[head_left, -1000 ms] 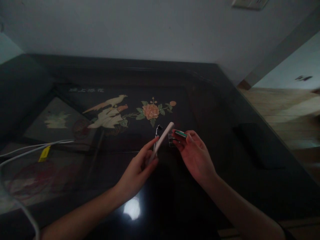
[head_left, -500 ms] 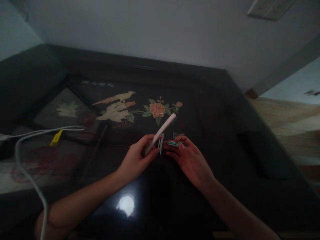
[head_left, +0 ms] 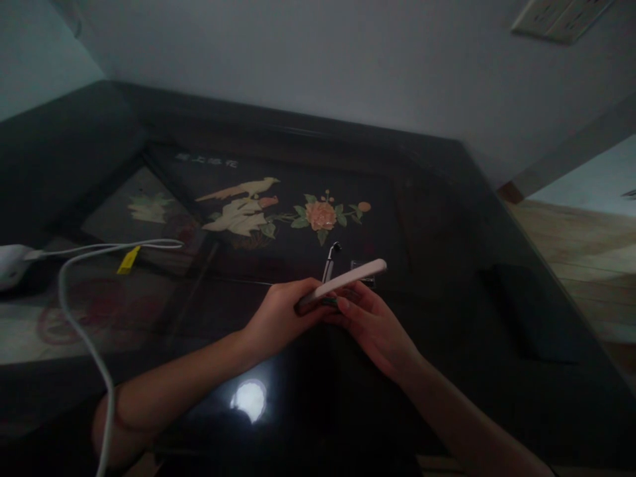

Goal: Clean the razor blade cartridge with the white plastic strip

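Note:
My left hand (head_left: 281,311) grips the near end of a slim white handle (head_left: 348,279), which lies almost level and points right. A thin metal stem with a dark tip (head_left: 332,255) rises just behind it; whether it is joined to the handle I cannot tell. My right hand (head_left: 370,324) is curled right under the handle and touches my left fingers. It pinches a small green piece (head_left: 330,302) that is mostly hidden. A small clear part (head_left: 358,264) lies on the table just beyond the handle.
The glossy black table (head_left: 447,218) has a bird and flower inlay (head_left: 278,209). A white cable (head_left: 84,331) with a yellow tag (head_left: 128,260) runs from a white plug (head_left: 10,262) at the left. A dark flat object (head_left: 531,311) lies at the right. A wall socket (head_left: 561,16) is at top right.
The white handle has swung from steeply tilted down to nearly level, pointing right. My hands have closed together, and the green piece is now hidden under the handle. The view shifted left.

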A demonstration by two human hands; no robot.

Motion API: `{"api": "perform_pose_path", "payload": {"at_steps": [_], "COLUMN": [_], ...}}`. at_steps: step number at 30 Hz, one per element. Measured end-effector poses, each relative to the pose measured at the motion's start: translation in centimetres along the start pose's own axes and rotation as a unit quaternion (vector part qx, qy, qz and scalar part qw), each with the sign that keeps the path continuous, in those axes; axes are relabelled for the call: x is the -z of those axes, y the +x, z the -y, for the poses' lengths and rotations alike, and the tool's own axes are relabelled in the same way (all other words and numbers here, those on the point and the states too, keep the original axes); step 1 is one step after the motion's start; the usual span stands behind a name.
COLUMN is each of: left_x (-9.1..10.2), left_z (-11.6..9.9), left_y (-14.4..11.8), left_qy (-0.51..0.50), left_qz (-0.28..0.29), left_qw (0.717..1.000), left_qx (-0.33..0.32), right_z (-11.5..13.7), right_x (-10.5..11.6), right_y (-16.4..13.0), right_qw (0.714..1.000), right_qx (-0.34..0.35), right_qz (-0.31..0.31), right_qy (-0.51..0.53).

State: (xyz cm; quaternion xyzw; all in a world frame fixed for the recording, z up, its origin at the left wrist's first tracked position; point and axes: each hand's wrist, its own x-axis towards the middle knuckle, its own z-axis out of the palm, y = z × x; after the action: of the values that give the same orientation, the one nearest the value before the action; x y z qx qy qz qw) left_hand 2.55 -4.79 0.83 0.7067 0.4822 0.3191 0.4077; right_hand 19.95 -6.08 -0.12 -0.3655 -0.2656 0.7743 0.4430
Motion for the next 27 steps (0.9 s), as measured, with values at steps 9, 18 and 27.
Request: {"api": "perform_pose_path", "payload": {"at_steps": [9,18,27], "left_x": [0.4,0.2,0.4], "left_z": [-0.2,0.0,0.3], "left_y": [0.1,0.3,0.3], "left_qy": [-0.003,-0.044,-0.067], "left_qz": [-0.027,-0.024,-0.003], "left_qw": [1.000,0.998,0.997], "left_qx": [0.011,0.029,0.039], "right_z": [0.1,0.6,1.1], "right_x": [0.0,0.2,0.0], "right_y": [0.0,0.1,-0.2], "right_qw": [1.000,0.997,0.999], "right_qx": [-0.001,0.023,0.020], "right_qz": [-0.011,-0.057,-0.043], "right_qy": [-0.004,-0.039,-0.023]}}
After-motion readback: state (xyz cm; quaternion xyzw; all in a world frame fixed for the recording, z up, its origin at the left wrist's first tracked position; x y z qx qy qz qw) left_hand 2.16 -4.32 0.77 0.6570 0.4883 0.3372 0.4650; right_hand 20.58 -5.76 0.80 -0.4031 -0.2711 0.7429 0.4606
